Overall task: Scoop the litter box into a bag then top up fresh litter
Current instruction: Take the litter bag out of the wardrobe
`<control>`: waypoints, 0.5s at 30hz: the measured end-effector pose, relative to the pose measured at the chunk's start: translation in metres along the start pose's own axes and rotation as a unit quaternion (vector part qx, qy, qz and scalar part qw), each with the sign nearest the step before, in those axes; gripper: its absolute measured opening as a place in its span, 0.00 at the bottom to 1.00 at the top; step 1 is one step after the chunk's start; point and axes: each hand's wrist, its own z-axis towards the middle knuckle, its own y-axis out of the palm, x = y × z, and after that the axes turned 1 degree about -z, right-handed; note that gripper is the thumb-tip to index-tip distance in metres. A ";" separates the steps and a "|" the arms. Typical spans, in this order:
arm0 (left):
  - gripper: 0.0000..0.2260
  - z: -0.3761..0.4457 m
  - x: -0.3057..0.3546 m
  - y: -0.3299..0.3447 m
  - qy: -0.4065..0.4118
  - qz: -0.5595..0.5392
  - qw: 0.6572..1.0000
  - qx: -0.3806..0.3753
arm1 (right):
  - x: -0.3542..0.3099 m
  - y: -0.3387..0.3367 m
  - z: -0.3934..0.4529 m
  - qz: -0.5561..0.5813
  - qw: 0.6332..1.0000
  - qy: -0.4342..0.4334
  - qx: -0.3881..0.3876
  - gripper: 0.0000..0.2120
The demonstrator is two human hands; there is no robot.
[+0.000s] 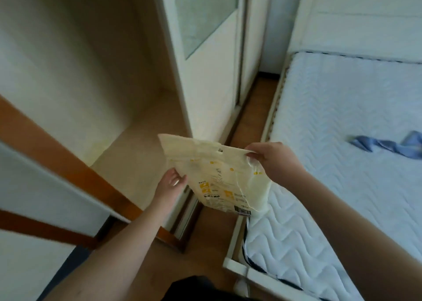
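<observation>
A person holds a flat, crinkled, cream-coloured litter bag (219, 177) in mid-air above the wood-look floor (205, 239), between an open wardrobe (118, 77) and a bed. The bag is thin, glossy plastic printed with small yellow marks, dark text and a barcode at its lower corner, and it hangs slack and creased, tilted with one top corner raised. The right hand (271, 161), arm stretched forward, takes a closed grip on the bag's upper right edge, fingers pinching the plastic. The left hand (171, 182) reaches up from below with relaxed, open fingers touching the bag's left edge. The mattress (342, 122) at right is white and quilted in wavy stitching, with a twisted blue cloth (386, 144) lying on it. The wardrobe's interior is pale and smooth, its sliding door (205, 49) white with a frosted panel.
</observation>
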 end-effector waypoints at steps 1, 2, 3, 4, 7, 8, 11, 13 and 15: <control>0.19 0.000 0.006 0.008 0.012 0.004 0.999 -0.030 | 0.010 -0.005 -0.012 0.009 1.000 0.018 0.005 0.09; 0.19 -0.001 0.011 0.018 0.024 0.016 0.998 -0.057 | 0.020 -0.008 -0.025 0.007 0.999 0.032 0.007 0.09; 0.19 -0.004 0.017 0.029 0.035 0.037 0.995 -0.085 | 0.029 -0.010 -0.038 -0.001 0.999 0.046 0.007 0.09; 0.18 -0.006 0.020 0.040 0.051 0.065 0.991 -0.109 | 0.037 -0.012 -0.052 -0.007 0.998 0.061 0.008 0.10; 0.07 -0.029 0.026 0.072 0.074 0.111 0.979 -0.153 | 0.057 -0.014 -0.095 -0.015 0.993 0.117 0.032 0.09; 0.03 -0.040 0.028 0.081 0.088 0.125 0.974 -0.167 | 0.062 -0.016 -0.110 -0.016 0.989 0.138 0.046 0.09; 0.03 -0.064 0.023 0.101 0.124 0.150 0.953 -0.231 | 0.072 -0.016 -0.154 -0.018 0.974 0.201 0.099 0.09; 0.05 -0.080 0.020 0.113 0.143 0.168 0.937 -0.272 | 0.076 -0.012 -0.184 -0.007 0.962 0.242 0.130 0.09; 0.07 -0.097 0.017 0.127 0.166 0.188 0.924 -0.289 | 0.079 -0.009 -0.214 -0.017 0.949 0.277 0.150 0.10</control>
